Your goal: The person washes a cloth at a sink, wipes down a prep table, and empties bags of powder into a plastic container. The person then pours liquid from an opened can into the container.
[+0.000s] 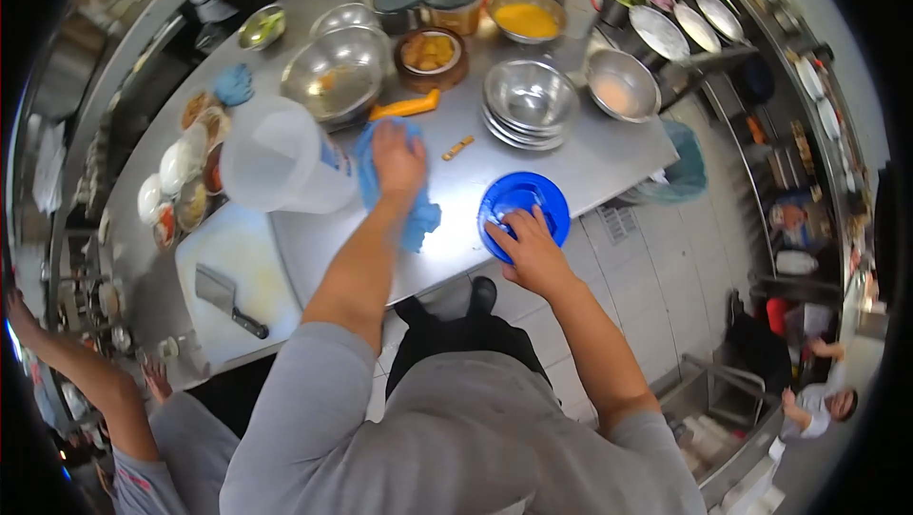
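Observation:
My left hand (398, 161) presses on a blue cloth (418, 222) spread on the steel table (447, 272), its fingers close together. To its left stands a large translucent white tub (276, 158). My right hand (533, 247) reaches over a round blue lid or shallow dish (561, 203), fingers apart and bent down onto it; whether it grips anything is hidden. Between and above the hands lies a small yellowish piece (457, 148). An orange-handled tool (404, 107) rests behind the cloth.
Stacked steel bowls (531, 101) stand behind the blue dish, a wide bowl (333, 77) behind the tub. A cleaver (223, 294) lies on the cutting board (252, 249) at left. Sauce containers line the back. One person is at lower left, another at far right.

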The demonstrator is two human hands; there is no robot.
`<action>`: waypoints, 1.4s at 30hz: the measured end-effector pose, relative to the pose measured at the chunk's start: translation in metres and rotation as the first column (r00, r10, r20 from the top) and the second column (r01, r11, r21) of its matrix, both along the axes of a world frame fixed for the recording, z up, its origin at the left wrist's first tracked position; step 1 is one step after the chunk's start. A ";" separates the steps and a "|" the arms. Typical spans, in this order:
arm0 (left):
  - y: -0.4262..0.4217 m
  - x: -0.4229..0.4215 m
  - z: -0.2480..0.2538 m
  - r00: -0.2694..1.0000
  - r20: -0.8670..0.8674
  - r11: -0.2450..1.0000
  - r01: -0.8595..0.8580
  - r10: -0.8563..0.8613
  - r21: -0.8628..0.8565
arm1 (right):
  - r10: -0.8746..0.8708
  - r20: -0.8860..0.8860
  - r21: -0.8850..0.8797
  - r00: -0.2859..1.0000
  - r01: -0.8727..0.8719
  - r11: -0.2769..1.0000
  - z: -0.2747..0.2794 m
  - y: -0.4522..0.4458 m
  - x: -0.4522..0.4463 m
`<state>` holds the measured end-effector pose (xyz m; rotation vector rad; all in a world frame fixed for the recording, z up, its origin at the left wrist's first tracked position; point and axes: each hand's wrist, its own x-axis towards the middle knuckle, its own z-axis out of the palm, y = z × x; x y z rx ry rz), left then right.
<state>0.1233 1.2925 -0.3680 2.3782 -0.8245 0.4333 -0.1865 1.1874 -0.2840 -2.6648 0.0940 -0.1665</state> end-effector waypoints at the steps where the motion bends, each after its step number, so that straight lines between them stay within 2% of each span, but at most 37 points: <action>1: -0.004 -0.014 0.015 0.997 0.025 0.979 -0.074 0.071 0.192 | -0.022 0.015 -0.024 1.000 0.022 0.999 -0.006 0.001 0.001; 3: -0.008 -0.021 0.018 0.988 0.034 0.952 -0.153 0.149 0.267 | 0.013 0.032 -0.042 0.999 -0.012 0.999 -0.012 0.005 -0.002; 5: 0.000 -0.026 0.014 0.987 0.112 0.961 -0.141 0.117 0.237 | 0.000 0.050 -0.068 0.999 0.004 0.998 -0.006 0.004 0.003; 6: 0.010 -0.032 0.019 0.996 0.073 0.980 -0.056 0.043 0.191 | 0.058 0.074 -0.073 0.996 -0.053 0.996 0.004 0.006 0.007; 7: 0.024 -0.043 0.024 0.998 0.045 0.989 0.025 -0.032 0.143 | 0.019 0.038 -0.052 0.999 -0.017 0.999 0.018 0.009 0.010; 8: 0.042 -0.056 0.026 0.992 0.087 0.986 0.080 -0.094 0.148 | -0.016 0.004 -0.030 1.000 0.016 0.999 0.031 0.014 0.013; 10: 0.088 -0.090 0.027 0.971 0.028 0.964 0.233 -0.238 0.125 | -0.011 0.083 -0.015 0.997 0.012 1.000 0.050 0.023 0.017; 11: 0.114 -0.111 0.038 0.960 0.046 0.952 0.267 -0.276 0.149 | 0.057 0.111 -0.008 0.992 -0.057 0.998 0.062 0.029 0.020; 12: 0.141 -0.129 0.043 0.956 0.021 0.943 0.285 -0.293 0.173 | 0.038 0.142 0.091 0.989 -0.051 0.995 0.073 0.034 0.021; 13: 0.165 -0.143 0.045 0.959 -0.015 0.951 0.284 -0.284 0.125 | 0.011 0.164 0.189 0.986 -0.042 0.981 0.078 0.040 0.022; 14: 0.187 -0.151 0.045 0.971 0.005 0.962 0.235 -0.237 0.136 | 0.058 0.186 0.193 0.981 -0.094 0.977 0.074 0.044 0.026; 15: 0.205 -0.156 0.044 0.976 -0.116 0.975 0.198 -0.185 0.105 | 0.001 0.211 0.409 0.978 -0.089 0.908 0.070 0.047 0.031; 16: 0.221 -0.158 0.043 0.961 -0.236 0.985 0.161 -0.141 0.069 | -0.060 0.212 0.603 0.976 -0.082 0.794 0.068 0.052 0.035; 17: 0.231 -0.162 0.085 0.889 -0.456 0.998 0.001 -0.032 -0.068 | -0.130 0.106 0.849 0.986 -0.022 0.528 0.070 0.064 0.039; 18: 0.243 -0.157 0.094 0.767 -0.628 0.981 -0.192 0.134 -0.025 | -0.102 0.115 0.849 0.988 -0.045 0.526 0.069 0.071 0.048; 19: 0.258 -0.148 0.091 0.707 -0.669 0.929 -0.364 0.231 -0.064 | -0.116 0.056 0.983 0.992 -0.034 0.180 0.060 0.075 0.057; 20: 0.269 -0.138 0.081 0.629 -0.720 0.856 -0.508 0.294 -0.095 | -0.125 -0.021 0.983 0.992 -0.002 -0.183 0.049 0.076 0.059; 21: 0.286 -0.133 0.077 0.718 -0.632 0.829 -0.519 0.292 -0.207 | -0.097 -0.026 0.946 0.995 -0.006 -0.323 0.043 0.078 0.063; 22: 0.294 -0.131 0.092 0.719 -0.575 0.770 -0.598 0.392 -0.223 | -0.068 -0.088 0.870 0.994 0.044 -0.492 0.063 0.086 0.068; 23: 0.317 -0.115 0.066 0.720 -0.573 0.805 -0.571 0.393 -0.165 | -0.111 -0.128 0.841 0.986 0.049 -0.538 0.074 0.088 0.073; 24: 0.333 -0.114 0.065 0.845 -0.449 0.841 -0.449 0.290 -0.301 | -0.128 -0.161 0.815 0.979 0.059 -0.576 0.067 0.081 0.078; 25: 0.321 -0.125 0.132 0.758 -0.579 0.746 -0.565 0.300 -0.353 | -0.239 -0.217 0.826 0.947 0.047 -0.562 0.079 0.083 0.086; 26: 0.332 -0.119 0.128 0.727 -0.647 0.683 -0.594 0.230 -0.425 | -0.266 -0.198 0.810 0.943 0.005 -0.586 0.087 0.084 0.089; 27: 0.326 -0.122 0.151 0.701 -0.701 0.609 -0.616 0.133 -0.500 | -0.273 -0.165 0.790 0.948 -0.039 -0.612 0.095 0.086 0.096; 28: 0.322 -0.126 0.178 0.672 -0.739 0.520 -0.649 0.048 -0.556 | -0.285 -0.042 0.808 0.958 -0.135 -0.573 0.101 0.086 0.100; 29: 0.319 -0.119 0.178 0.679 -0.733 0.532 -0.630 0.023 -0.566 | -0.270 -0.010 0.814 0.963 -0.148 -0.561 0.108 0.088 0.100; 31: 0.322 -0.114 0.180 0.852 -0.516 0.586 -0.463 0.087 -0.665 | -0.240 0.029 0.818 0.970 -0.161 -0.552 0.123 0.095 0.099; 32: 0.315 -0.111 0.187 0.854 -0.511 0.585 -0.464 0.096 -0.665 | -0.235 0.030 0.817 0.972 -0.159 -0.555 0.129 0.094 0.099; 34: 0.301 -0.114 0.205 0.869 -0.493 0.737 -0.367 0.053 -0.568 | -0.221 0.036 0.819 0.975 -0.155 -0.552 0.122 0.098 0.090; 35: 0.294 -0.117 0.213 0.841 -0.538 0.723 -0.410 0.062 -0.557 | -0.270 0.008 0.837 0.963 -0.154 -0.525 0.106 0.097 0.087; 36: 0.289 -0.116 0.212 0.873 -0.484 0.757 -0.354 0.057 -0.549 | -0.309 0.000 0.850 0.951 -0.163 -0.501 0.099 0.099 0.093; 37: 0.286 -0.114 0.212 0.907 -0.415 0.790 -0.300 0.064 -0.535 | -0.300 0.083 0.898 0.950 -0.202 -0.390 0.110 0.109 0.095; 38: 0.273 -0.116 0.217 0.967 -0.246 0.774 -0.206 0.067 -0.599 | -0.278 0.169 0.927 0.946 -0.249 -0.282 0.124 0.124 0.094; 39: 0.264 -0.130 0.252 0.868 -0.496 0.827 -0.282 0.004 -0.486 | -0.250 0.192 0.946 0.949 -0.247 -0.210 0.129 0.135 0.093; 40: 0.252 -0.130 0.244 0.923 -0.378 0.840 -0.146 -0.075 -0.523 | -0.227 0.212 0.961 0.951 -0.245 -0.131 0.131 0.145 0.093; 41: 0.242 -0.140 0.265 0.903 -0.402 0.884 -0.060 -0.149 -0.463 | -0.203 0.244 0.952 0.948 -0.274 -0.137 0.131 0.156 0.097; 42: 0.231 -0.145 0.260 0.865 -0.451 0.919 0.027 -0.219 -0.394 | -0.254 0.233 0.967 0.939 -0.251 -0.038 0.131 0.165 0.097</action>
